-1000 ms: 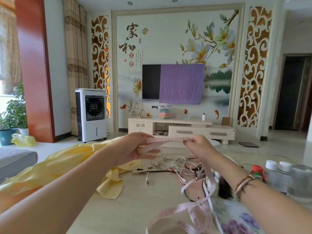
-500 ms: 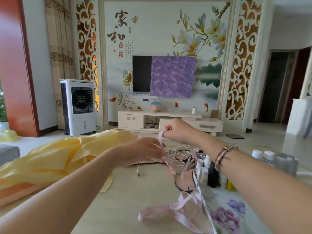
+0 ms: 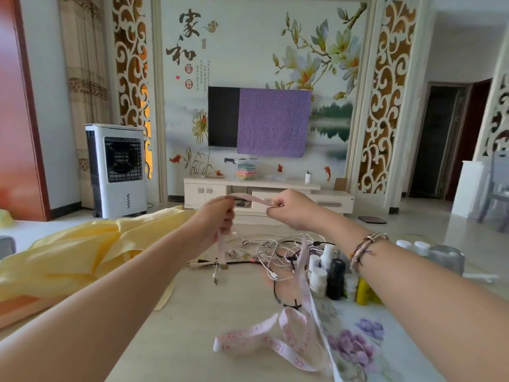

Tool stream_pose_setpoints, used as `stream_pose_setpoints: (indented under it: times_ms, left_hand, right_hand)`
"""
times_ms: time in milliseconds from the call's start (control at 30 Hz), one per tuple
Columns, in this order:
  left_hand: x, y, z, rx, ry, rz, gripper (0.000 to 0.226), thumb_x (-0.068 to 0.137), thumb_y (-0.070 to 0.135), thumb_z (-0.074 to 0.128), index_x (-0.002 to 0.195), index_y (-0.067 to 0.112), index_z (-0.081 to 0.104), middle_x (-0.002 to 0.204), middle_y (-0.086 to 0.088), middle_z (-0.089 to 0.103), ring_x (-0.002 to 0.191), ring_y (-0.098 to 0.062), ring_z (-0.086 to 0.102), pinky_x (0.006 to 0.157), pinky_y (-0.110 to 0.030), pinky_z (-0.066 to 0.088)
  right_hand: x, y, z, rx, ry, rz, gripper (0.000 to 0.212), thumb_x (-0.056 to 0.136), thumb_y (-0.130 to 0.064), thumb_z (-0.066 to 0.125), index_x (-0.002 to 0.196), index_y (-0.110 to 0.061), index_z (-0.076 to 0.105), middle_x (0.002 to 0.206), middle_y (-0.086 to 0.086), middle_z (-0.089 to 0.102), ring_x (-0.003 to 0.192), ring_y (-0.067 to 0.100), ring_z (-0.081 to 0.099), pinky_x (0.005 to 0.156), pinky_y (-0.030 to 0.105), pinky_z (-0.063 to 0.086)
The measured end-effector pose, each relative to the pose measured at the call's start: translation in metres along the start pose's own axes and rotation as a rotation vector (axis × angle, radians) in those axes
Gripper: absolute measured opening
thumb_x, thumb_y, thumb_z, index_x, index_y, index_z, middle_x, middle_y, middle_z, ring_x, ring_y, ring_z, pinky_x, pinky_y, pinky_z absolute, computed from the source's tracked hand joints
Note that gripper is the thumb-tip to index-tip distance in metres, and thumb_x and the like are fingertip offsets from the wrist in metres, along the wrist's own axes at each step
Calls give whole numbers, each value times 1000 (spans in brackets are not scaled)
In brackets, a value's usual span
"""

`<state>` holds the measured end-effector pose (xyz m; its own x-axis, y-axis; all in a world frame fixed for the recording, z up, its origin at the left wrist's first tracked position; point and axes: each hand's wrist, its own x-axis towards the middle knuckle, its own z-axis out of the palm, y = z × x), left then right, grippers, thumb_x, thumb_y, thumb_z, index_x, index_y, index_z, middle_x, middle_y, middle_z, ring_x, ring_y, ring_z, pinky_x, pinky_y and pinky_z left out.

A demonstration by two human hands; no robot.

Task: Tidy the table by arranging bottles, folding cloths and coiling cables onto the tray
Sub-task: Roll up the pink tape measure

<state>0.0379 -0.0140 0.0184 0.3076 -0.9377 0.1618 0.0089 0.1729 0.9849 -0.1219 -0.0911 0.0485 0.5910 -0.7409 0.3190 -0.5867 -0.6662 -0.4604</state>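
Stretching tape measure (image 3: pixel 249 198) between both hands (raised).

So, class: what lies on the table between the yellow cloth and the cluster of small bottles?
In the head view, a tangle of cables lies between the yellow cloth and the small bottles.

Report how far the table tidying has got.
Done: several small bottles stand grouped on the floral tray. In hand: the left hand and right hand each pinch the pink measuring tape, its tail loose on the table. Left: the cable tangle is uncoiled and the yellow cloth lies unfolded.
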Motion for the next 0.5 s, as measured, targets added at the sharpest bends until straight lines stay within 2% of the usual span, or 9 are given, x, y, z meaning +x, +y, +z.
stream_pose_setpoints:
  times_ms: [67, 100, 167, 200, 267, 300, 367, 433, 500]
  left_hand:
    - [5, 5, -14, -1, 139, -2, 26, 104, 20, 35, 87, 11, 51, 50, 7, 34, 44, -8, 29, 45, -20, 24]
    - [6, 6, -21, 66, 206, -4, 24, 104, 23, 33, 102, 10, 54, 55, 5, 35, 48, -9, 29, 47, -21, 24]
    - [11, 3, -33, 259, 302, -11, 42, 105, 30, 28, 135, 7, 44, 66, -3, 45, 54, -10, 30, 49, -23, 25]
    - [12, 1, -36, 358, 317, -7, 46, 105, 33, 26, 140, 7, 39, 81, -11, 57, 56, -11, 34, 50, -23, 27]
    - [13, -4, -38, 611, 318, -4, 49, 105, 31, 24, 139, 1, 40, 120, -24, 58, 70, -19, 50, 60, -27, 38]
    - [15, -6, -39, 737, 300, -11, 46, 105, 27, 26, 133, -3, 45, 126, -25, 55, 81, -26, 53, 69, -31, 41]
    - [18, -8, -36, 870, 204, -48, 41, 103, 21, 31, 124, -8, 53, 119, -25, 59, 89, -26, 51, 85, -38, 45]
    - [16, -7, -27, 869, 78, -88, 40, 102, 24, 39, 123, -6, 55, 104, -17, 61, 86, -22, 53, 81, -35, 49]
    - [10, 0, -13, 859, -16, -60, 42, 96, 28, 54, 131, 3, 49, 108, -8, 60, 92, -18, 55, 82, -29, 46]
  right_hand:
    - [-2, 4, -6, 105, 16, 56, 29, 91, -19, 51, 64, -16, 45, 55, 0, 42, 46, 16, 44, 56, 28, 43]
    - [-3, 5, -10, 195, 30, 93, 27, 94, -19, 50, 68, -15, 47, 57, 2, 43, 45, 16, 47, 57, 30, 49]
    - [-2, 6, -18, 405, 94, 179, 23, 99, -23, 48, 78, -12, 50, 60, 3, 46, 46, 17, 51, 59, 33, 55]
    - [0, 6, -22, 534, 142, 222, 23, 100, -25, 47, 82, -10, 51, 61, 4, 47, 47, 18, 52, 61, 36, 56]
    - [5, 2, -29, 803, 230, 288, 25, 101, -24, 46, 82, -9, 50, 61, 3, 45, 45, 16, 49, 60, 38, 57]
    - [8, -2, -31, 895, 244, 292, 26, 101, -23, 44, 79, -10, 49, 56, 1, 42, 42, 14, 43, 54, 34, 53]
    - [13, -11, -35, 945, 218, 259, 32, 101, -22, 43, 70, -12, 46, 43, -5, 33, 36, 9, 29, 46, 25, 37]
    - [16, -22, -37, 914, 158, 213, 37, 100, -21, 42, 64, -15, 45, 37, -9, 27, 34, 7, 23, 44, 22, 27]
    - [19, -32, -38, 897, 74, 194, 38, 99, -22, 41, 61, -18, 40, 38, -10, 25, 35, 7, 22, 44, 21, 23]
